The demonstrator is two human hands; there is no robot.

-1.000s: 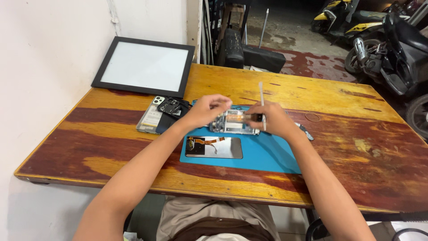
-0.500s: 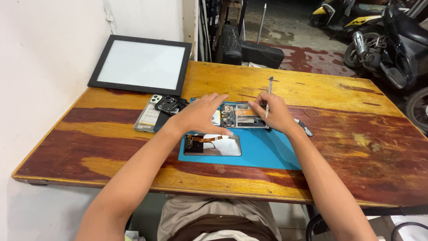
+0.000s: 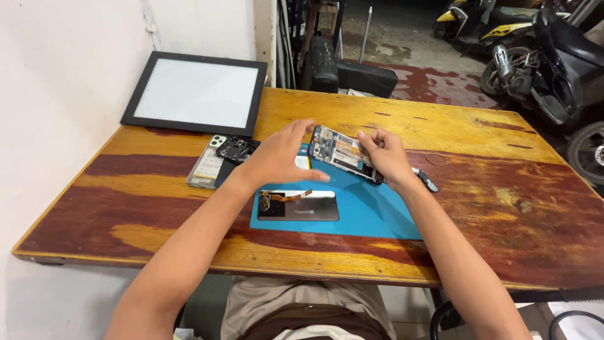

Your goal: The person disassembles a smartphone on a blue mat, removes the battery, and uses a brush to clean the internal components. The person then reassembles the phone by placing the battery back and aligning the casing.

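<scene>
My right hand (image 3: 387,158) grips an opened phone body (image 3: 343,152) with its circuit boards exposed, tilted up off the blue work mat (image 3: 371,211). My left hand (image 3: 277,157) hovers just left of the phone with fingers spread, holding nothing. A detached phone screen (image 3: 298,206) with an orange flex cable lies on the mat below my left hand.
A phone with a pale back (image 3: 206,167) and a black part (image 3: 236,150) lie on the wooden table (image 3: 503,189) to the left. A black-framed white panel (image 3: 196,93) leans at the back left. A small dark tool (image 3: 428,181) sits by my right wrist. Motorbikes stand beyond the table.
My right hand has lifted and tilted the phone body off the mat. The thin tool it held upright is no longer in it. My left hand has come off the phone and opened.
</scene>
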